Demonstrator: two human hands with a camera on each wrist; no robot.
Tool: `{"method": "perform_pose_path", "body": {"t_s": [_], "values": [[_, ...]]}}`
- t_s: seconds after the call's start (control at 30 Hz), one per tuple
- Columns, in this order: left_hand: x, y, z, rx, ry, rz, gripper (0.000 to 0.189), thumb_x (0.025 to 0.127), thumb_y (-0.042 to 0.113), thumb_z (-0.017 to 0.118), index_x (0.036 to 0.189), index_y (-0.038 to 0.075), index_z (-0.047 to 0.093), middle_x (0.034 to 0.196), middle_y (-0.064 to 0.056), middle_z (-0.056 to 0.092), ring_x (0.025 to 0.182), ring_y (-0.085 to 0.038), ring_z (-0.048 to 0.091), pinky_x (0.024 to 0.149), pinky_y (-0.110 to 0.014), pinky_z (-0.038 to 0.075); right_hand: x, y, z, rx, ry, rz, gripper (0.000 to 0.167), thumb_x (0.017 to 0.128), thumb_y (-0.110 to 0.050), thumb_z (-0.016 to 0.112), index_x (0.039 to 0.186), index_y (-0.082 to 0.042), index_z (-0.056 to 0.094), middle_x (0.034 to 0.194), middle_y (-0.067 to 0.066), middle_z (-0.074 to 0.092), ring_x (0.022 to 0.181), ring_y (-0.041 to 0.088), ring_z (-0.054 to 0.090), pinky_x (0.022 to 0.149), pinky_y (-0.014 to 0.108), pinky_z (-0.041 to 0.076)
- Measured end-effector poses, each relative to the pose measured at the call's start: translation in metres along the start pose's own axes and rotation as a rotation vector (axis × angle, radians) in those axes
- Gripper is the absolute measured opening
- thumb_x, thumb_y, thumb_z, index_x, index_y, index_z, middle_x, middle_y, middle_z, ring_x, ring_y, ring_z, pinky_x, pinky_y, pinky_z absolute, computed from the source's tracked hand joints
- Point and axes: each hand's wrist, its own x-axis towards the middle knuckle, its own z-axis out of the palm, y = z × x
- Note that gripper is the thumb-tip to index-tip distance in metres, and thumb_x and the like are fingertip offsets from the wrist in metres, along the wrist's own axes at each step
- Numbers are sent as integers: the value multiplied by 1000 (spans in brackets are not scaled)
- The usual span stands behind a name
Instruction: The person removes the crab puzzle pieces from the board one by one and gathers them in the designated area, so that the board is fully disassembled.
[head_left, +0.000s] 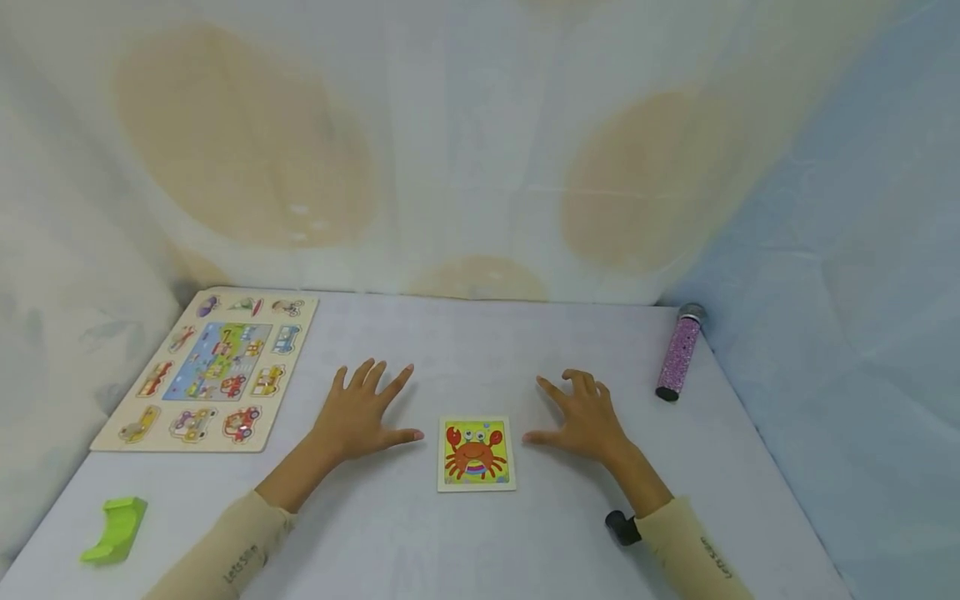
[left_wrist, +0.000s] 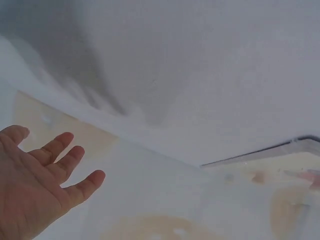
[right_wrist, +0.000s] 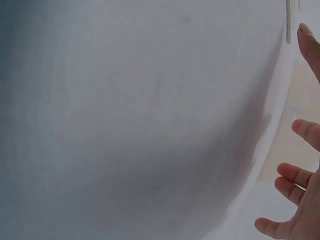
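A small square crab picture puzzle point(head_left: 477, 454) with a pale frame lies flat at the middle of the table. To its left, my left hand point(head_left: 358, 421) is held with fingers spread and the thumb pointing toward the puzzle, holding nothing. On the other side my right hand point(head_left: 585, 421) has its fingers apart and slightly bent, its thumb tip close to the puzzle's upper right corner. In the left wrist view the left hand point(left_wrist: 45, 185) shows bare fingers over the white surface. The right wrist view has the right hand point(right_wrist: 300, 185) at its right edge, likewise without anything in it.
A wooden vehicle peg board point(head_left: 288, 396) lies at the back left of the table point(head_left: 420, 542). Nearer the front left is a curved green block point(head_left: 116, 530). A glittery pink microphone point(head_left: 679, 354) rests by the right edge. Cloth walls point(head_left: 465, 167) enclose the back and sides.
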Motion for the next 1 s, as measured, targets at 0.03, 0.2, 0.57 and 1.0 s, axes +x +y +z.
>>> {"method": "perform_pose_path", "body": {"t_s": [0.03, 0.2, 0.57, 1.0], "values": [[-1, 1, 2, 1, 3, 8, 101, 75, 84, 55, 156, 27, 33, 149, -20, 45, 142, -42, 35, 109, -69, 23, 0, -1, 1, 2, -5, -1, 99, 67, -79, 69, 146, -21, 52, 137, 21, 45, 130, 39, 40, 105, 65, 31], [-7, 5, 11, 10, 24, 37, 100, 74, 83, 58, 154, 27, 37, 145, -19, 50, 138, -42, 40, 107, -67, 27, -3, -4, 3, 12, -20, -6, 97, 68, -78, 69, 146, -23, 51, 139, 21, 44, 131, 39, 40, 105, 66, 31], [-14, 20, 19, -17, -18, 78, 97, 75, 84, 55, 151, 25, 43, 144, -17, 49, 133, -39, 44, 108, -64, 28, -5, -14, 0, 59, -52, -51, 91, 70, -75, 70, 144, -24, 54, 139, 19, 46, 131, 37, 42, 104, 62, 36], [-19, 35, 19, 15, -14, 138, 95, 75, 87, 51, 147, 24, 50, 139, -15, 51, 128, -36, 47, 107, -61, 31, -1, -41, -6, 65, -120, -130, 84, 73, -70, 72, 143, -27, 55, 140, 16, 46, 129, 33, 43, 104, 56, 39]]}}
